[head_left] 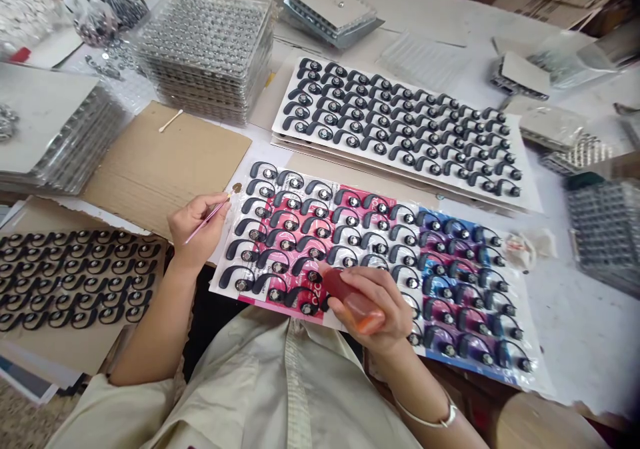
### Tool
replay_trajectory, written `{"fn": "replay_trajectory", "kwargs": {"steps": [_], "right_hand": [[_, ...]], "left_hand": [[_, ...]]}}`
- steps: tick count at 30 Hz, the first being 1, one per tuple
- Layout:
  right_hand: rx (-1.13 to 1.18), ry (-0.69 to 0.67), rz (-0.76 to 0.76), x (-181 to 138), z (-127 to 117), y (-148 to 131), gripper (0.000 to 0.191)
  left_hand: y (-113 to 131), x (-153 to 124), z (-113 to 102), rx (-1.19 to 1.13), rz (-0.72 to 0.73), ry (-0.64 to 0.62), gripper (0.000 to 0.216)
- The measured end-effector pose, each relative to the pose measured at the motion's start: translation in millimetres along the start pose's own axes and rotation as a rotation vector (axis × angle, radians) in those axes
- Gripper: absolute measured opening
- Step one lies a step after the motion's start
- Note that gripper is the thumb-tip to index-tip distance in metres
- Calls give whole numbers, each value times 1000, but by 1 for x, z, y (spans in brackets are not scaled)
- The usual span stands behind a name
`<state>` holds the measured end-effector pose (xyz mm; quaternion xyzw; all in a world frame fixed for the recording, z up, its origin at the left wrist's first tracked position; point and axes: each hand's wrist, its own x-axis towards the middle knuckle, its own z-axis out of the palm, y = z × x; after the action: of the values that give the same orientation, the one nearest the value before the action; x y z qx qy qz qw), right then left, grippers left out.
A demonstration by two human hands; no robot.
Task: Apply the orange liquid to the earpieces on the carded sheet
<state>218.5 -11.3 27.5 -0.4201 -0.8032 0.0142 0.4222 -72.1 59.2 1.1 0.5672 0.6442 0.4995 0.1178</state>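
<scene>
My left hand pinches a thin pink stick beside the left edge of a printed sheet. Rows of black curved hook-shaped pieces, each with a round silvery metal end, lie on that sheet. Over its front middle, my right hand is wrapped around a translucent red-orange bottle. The bottle is tilted, its narrow end pointing down and left close to the pieces. Whether it touches one I cannot tell.
Behind the sheet lies a white board bearing more black pieces. Stacked clear trays of metal parts stand at the back left. A cotton swab rests on brown cardboard. Another board of pieces is at the left.
</scene>
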Motion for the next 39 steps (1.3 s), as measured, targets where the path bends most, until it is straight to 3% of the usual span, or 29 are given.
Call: {"fn": "replay_trajectory", "kwargs": {"steps": [13, 17, 20, 23, 25, 28, 34, 39], "right_hand": [[-16, 14, -2, 2, 1, -4, 30], [24, 16, 0, 1, 1, -3, 30], [100, 130, 48, -1, 1, 3, 31], [193, 366, 206, -1, 1, 12, 22], [242, 487, 296, 0, 0, 16, 19], [282, 526, 334, 2, 0, 19, 19], [302, 544, 350, 9, 2, 19, 23], [447, 672, 522, 15, -3, 26, 31]], "left_hand": [[1, 2, 0, -17, 70, 29, 16], [13, -5, -8, 24, 87, 39, 14], [37, -24, -17, 47, 203, 17, 13], [63, -53, -18, -30, 394, -83, 18], [76, -72, -13, -132, 494, -152, 19], [81, -91, 2, -196, 546, -229, 18], [76, -82, 33, -201, 528, -184, 18], [82, -70, 31, -194, 507, -189, 18]]}}
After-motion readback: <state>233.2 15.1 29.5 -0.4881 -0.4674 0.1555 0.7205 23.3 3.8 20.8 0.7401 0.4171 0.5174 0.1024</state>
